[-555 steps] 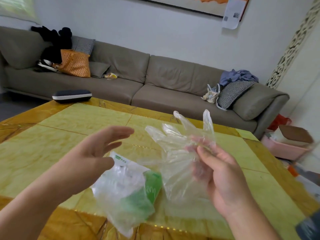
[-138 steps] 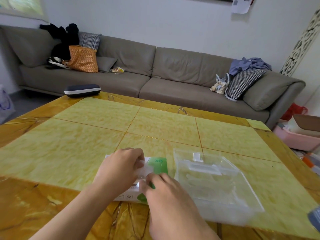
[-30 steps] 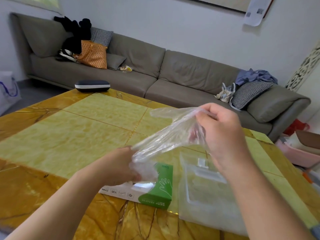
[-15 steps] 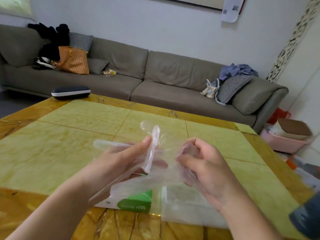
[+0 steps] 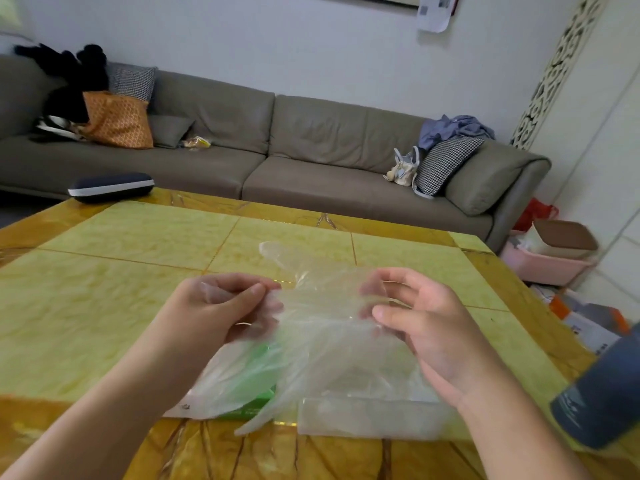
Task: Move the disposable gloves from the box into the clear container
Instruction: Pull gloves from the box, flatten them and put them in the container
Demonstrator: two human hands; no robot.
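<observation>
Clear glove (image 5: 322,327) stretched between left hand (image 5: 221,310) and right hand (image 5: 426,323), fingers of both pinching it, above box (image 5: 252,405) and container (image 5: 367,417) at the tabletop's (image 5: 104,289) near edge.

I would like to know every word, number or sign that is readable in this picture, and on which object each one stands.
No text can be read with certainty.
Glove box: small dark marks on its white side, too small to read; gloves cover most of it.
Paper on the wall: a square code-like mark, blurred, no legible words.
Dark container at the right edge: pale print, too blurred to read.
Box on the floor: small dark marks, unreadable.
</observation>
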